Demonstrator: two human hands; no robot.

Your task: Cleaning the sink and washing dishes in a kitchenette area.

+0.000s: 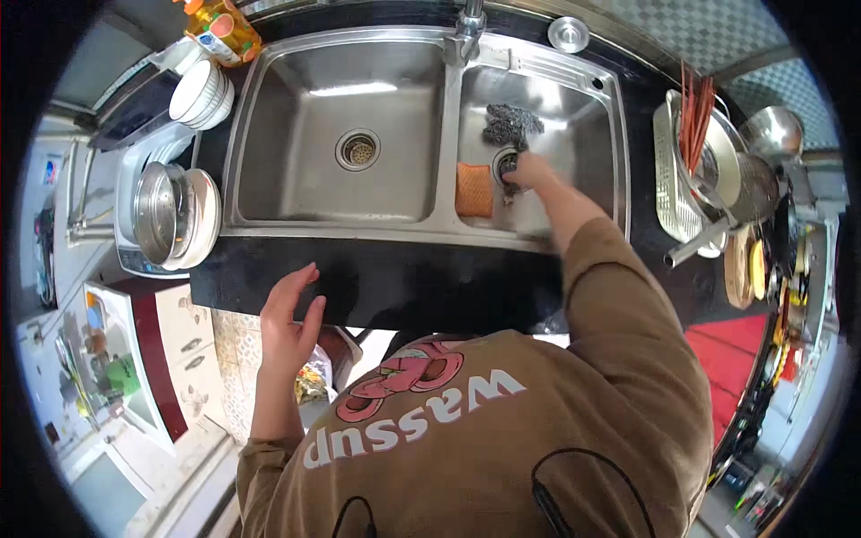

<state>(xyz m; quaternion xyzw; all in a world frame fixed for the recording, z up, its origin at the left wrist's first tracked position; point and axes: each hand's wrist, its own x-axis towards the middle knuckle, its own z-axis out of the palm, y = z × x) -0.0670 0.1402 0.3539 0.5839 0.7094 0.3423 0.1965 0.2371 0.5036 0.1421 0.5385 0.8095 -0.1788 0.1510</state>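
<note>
My right hand point(531, 171) reaches into the smaller right basin point(578, 134) of a stainless steel double sink, its fingers down at the drain point(502, 160). Something dark lies at my fingertips; whether I grip it is hard to tell. Behind the hand rests a grey steel wool scourer point(510, 124). An orange-brown sponge point(474, 191) lies left of the drain, against the divider. Small dark debris point(509, 199) sits just in front of the drain. My left hand point(290, 316) hovers by the black counter's front edge, fingers apart, holding nothing.
The larger left basin point(289, 161) has a strainer point(360, 149) in its drain. Stacked white bowls point(198, 97), metal dishes and plates point(202, 215) stand left. A faucet point(471, 30) rises behind the divider. On the right are a white basket point(667, 181), red chopsticks point(696, 124) and metal cookware.
</note>
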